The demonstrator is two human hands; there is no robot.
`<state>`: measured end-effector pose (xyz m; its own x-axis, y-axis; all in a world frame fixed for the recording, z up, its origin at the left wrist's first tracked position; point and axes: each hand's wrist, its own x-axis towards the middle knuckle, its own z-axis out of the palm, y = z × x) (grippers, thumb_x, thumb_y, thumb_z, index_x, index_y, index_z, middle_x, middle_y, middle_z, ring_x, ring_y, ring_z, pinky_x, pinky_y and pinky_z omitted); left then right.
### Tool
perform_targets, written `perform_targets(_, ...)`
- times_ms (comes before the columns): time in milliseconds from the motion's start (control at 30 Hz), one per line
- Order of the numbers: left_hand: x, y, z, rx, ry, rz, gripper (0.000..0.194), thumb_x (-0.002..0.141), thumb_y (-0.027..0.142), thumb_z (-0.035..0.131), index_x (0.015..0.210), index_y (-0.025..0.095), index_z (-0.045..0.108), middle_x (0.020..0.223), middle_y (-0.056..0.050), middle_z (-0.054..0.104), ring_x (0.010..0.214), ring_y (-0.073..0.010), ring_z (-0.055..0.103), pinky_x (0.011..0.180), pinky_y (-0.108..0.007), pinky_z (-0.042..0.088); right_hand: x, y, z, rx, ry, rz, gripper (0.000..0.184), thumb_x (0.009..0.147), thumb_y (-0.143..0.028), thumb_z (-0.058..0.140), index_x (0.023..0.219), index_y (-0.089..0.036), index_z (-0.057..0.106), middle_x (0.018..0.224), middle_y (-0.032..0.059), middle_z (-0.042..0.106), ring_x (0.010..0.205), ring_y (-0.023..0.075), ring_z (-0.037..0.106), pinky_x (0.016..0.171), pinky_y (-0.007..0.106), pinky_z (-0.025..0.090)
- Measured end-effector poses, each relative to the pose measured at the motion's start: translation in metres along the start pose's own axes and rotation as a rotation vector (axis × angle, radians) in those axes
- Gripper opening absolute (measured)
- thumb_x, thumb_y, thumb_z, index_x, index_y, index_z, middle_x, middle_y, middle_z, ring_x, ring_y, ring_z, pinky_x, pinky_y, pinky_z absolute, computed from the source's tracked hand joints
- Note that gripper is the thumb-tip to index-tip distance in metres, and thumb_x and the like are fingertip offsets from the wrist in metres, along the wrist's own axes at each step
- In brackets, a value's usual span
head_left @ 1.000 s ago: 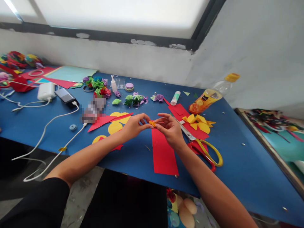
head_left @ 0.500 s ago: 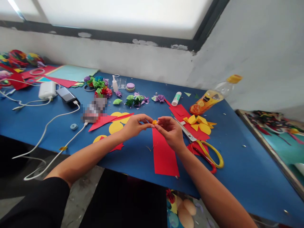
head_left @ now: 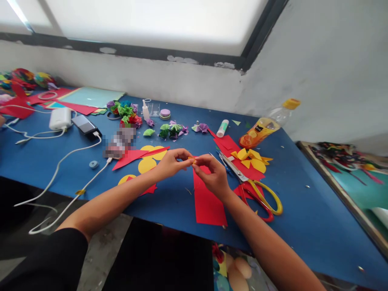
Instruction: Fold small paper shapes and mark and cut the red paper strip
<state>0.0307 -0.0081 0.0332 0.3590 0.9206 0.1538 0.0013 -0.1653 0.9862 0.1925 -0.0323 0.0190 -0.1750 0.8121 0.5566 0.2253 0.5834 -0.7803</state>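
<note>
My left hand [head_left: 172,162] and my right hand [head_left: 212,173] meet above the blue table [head_left: 169,202], fingertips pinched together on a small folded yellow paper piece [head_left: 192,160]. Only a sliver of it shows between the fingers. Under my right hand lies a long red paper strip [head_left: 207,200]. Yellow paper circles [head_left: 147,163] and a red paper triangle [head_left: 133,155] lie just left of my left hand. Scissors with yellow and red handles [head_left: 260,194] rest right of my right hand.
Folded yellow petals [head_left: 251,157] sit on red paper [head_left: 227,142]; a glue stick [head_left: 222,127] and a tipped juice bottle [head_left: 266,125] lie behind them. Crumpled paper flowers [head_left: 127,111], a phone [head_left: 83,124], a white charger [head_left: 60,118] and cables [head_left: 66,155] fill the left.
Both hands have drawn slightly closer together and lower, and the fingers now cover more of the yellow piece. The camera view shifted a little.
</note>
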Motion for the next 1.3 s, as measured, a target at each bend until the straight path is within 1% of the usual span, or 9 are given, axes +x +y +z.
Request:
perform_targets(133, 0.003, -0.001, -0.001, -0.157, 0.021, -0.051, 0.026, 0.065, 0.028, 0.072, 0.082, 0.013, 0.061, 0.073, -0.001, 0.067, 0.068, -0.0114, 0.064, 0.058, -0.02, 0.051, 0.0, 0.001, -0.002, 0.004, 0.046, -0.008, 0.015, 0.078, -0.021, 0.063, 0.092, -0.024, 0.058, 0.083, -0.0005, 0.062, 0.073, 0.0116, 0.061, 0.069, 0.026, 0.052)
perform_targets(300, 0.0, -0.001, -0.001, -0.101, 0.035, -0.031, 0.038, 0.072, 0.031, 0.067, 0.107, 0.015, 0.061, 0.086, -0.008, 0.072, 0.074, -0.015, 0.067, 0.059, -0.022, 0.05, 0.001, 0.004, -0.002, 0.037, 0.082, 0.055, 0.016, 0.078, -0.027, 0.064, 0.093, -0.024, 0.059, 0.082, -0.0005, 0.061, 0.073, 0.012, 0.06, 0.071, 0.027, 0.053)
perform_targets(367, -0.001, -0.002, -0.001, -0.077, 0.024, -0.034, 0.042, 0.073, 0.032, 0.066, 0.112, 0.016, 0.061, 0.089, -0.008, 0.072, 0.075, -0.0154, 0.067, 0.058, -0.021, 0.05, 0.002, 0.004, -0.002, 0.054, 0.09, 0.087, 0.017, 0.077, -0.03, 0.065, 0.092, -0.023, 0.059, 0.082, -0.0002, 0.061, 0.073, 0.0125, 0.061, 0.071, 0.028, 0.053)
perform_targets(467, -0.002, -0.003, -0.001, -0.042, 0.014, -0.034, 0.038, 0.071, 0.034, 0.068, 0.105, 0.016, 0.066, 0.089, -0.007, 0.072, 0.074, -0.0148, 0.066, 0.055, -0.021, 0.049, 0.003, 0.003, -0.002, 0.068, 0.092, 0.115, 0.019, 0.076, -0.034, 0.066, 0.09, -0.023, 0.059, 0.082, 0.0005, 0.061, 0.073, 0.0133, 0.061, 0.072, 0.03, 0.053)
perform_targets(567, -0.001, -0.003, -0.001, -0.014, 0.05, -0.036, 0.029, 0.068, 0.035, 0.07, 0.089, 0.015, 0.071, 0.08, -0.006, 0.072, 0.066, -0.0122, 0.063, 0.054, -0.021, 0.049, 0.003, 0.0, -0.002, 0.07, 0.065, 0.126, 0.018, 0.076, -0.035, 0.066, 0.088, -0.023, 0.059, 0.083, 0.0009, 0.062, 0.073, 0.0136, 0.061, 0.071, 0.031, 0.053)
perform_targets(633, -0.001, -0.003, -0.002, -0.017, 0.065, -0.038, 0.027, 0.067, 0.036, 0.071, 0.084, 0.015, 0.07, 0.076, -0.004, 0.071, 0.064, -0.0114, 0.062, 0.054, -0.021, 0.049, 0.003, -0.002, -0.001, 0.068, 0.047, 0.133, 0.019, 0.076, -0.036, 0.066, 0.087, -0.023, 0.058, 0.082, 0.001, 0.062, 0.072, 0.0137, 0.061, 0.071, 0.031, 0.053)
perform_targets(833, 0.001, -0.001, -0.002, -0.09, 0.057, -0.041, 0.029, 0.062, 0.036, 0.074, 0.078, 0.014, 0.065, 0.072, -0.002, 0.068, 0.065, -0.0117, 0.062, 0.052, -0.02, 0.049, 0.002, -0.005, -0.001, 0.111, 0.026, 0.124, 0.017, 0.076, -0.034, 0.067, 0.086, -0.023, 0.058, 0.08, 0.0001, 0.061, 0.071, 0.0128, 0.06, 0.069, 0.029, 0.052)
perform_targets(1033, 0.001, 0.0, -0.001, -0.254, 0.004, -0.077, 0.031, 0.059, 0.031, 0.076, 0.078, 0.014, 0.059, 0.067, 0.002, 0.063, 0.061, -0.0084, 0.06, 0.048, -0.017, 0.046, 0.0, -0.01, 0.001, 0.203, 0.022, 0.103, 0.014, 0.076, -0.027, 0.068, 0.087, -0.025, 0.06, 0.08, -0.0019, 0.061, 0.072, 0.0108, 0.06, 0.07, 0.025, 0.052)
perform_targets(1300, 0.001, 0.001, 0.001, -0.389, -0.071, -0.079, 0.033, 0.055, 0.029, 0.079, 0.074, 0.013, 0.057, 0.064, 0.003, 0.062, 0.058, -0.0068, 0.058, 0.052, -0.017, 0.048, -0.001, -0.017, 0.001, 0.241, 0.005, 0.144, 0.019, 0.073, -0.032, 0.071, 0.086, -0.025, 0.06, 0.078, -0.0007, 0.064, 0.073, 0.0133, 0.063, 0.07, 0.029, 0.055)
